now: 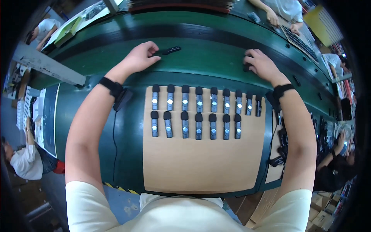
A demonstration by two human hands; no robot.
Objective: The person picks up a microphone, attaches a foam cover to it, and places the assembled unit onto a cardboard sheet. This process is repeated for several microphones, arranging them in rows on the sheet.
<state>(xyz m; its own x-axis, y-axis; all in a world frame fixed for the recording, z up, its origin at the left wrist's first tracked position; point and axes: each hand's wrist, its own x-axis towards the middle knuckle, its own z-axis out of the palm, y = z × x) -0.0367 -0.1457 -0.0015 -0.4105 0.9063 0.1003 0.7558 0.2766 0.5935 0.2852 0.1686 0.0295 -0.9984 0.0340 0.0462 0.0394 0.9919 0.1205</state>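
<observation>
Dark devices point(199, 99): sixteen on one cardboard sheet point(201, 166), nine far, seven near; left hand point(140, 58) spread, right hand point(261, 65) curled, grip unclear.

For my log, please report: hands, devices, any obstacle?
Left hand open at dark device. Right hand at small dark piece, grip unclear. Foam-topped devices in two rows on cardboard. No obstacle seen.

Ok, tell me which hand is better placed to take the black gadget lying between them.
Likely the left hand: it's close beside the black gadget, thumb and fingers apart. The right hand is farther away, at another dark piece.
</observation>
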